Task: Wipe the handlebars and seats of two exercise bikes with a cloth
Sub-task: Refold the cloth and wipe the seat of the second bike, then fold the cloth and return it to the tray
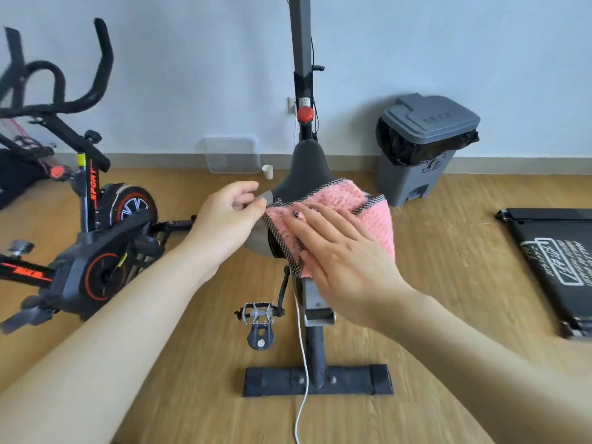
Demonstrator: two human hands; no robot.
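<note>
- The pink cloth (339,203), edged with a dark checked border, lay draped over the rear of the grey seat (304,168) of the bike (312,315) straight in front of us; the narrow nose of the seat stayed bare.
- Our right hand (339,251) lay flat on the cloth with the fingers spread and straight, pressing it onto the seat without gripping anything.
- Our left hand (227,216) pinched the cloth's left corner between thumb and fingertips, at the left edge of the seat.
- Below the seat we saw the post, a pedal (259,314) on the left, the flat base bar (317,379) on the wooden floor (192,363), and a white cable (301,363) running down across the bar.
- A red knob (305,114) sat on the frame just beyond the nose of the seat.
- The second bike (96,238), black with red trim, stood well to the left, its black handlebars (67,75) raised against the wall.
- A small paper cup (267,172) and a clear plastic bin (232,155) stood by the wall between the two bikes.
- A grey lidded trash can (419,149) with a black liner stood to the right of the seat, near the wall.
- A black treadmill deck (554,264) lay at the far right.
</note>
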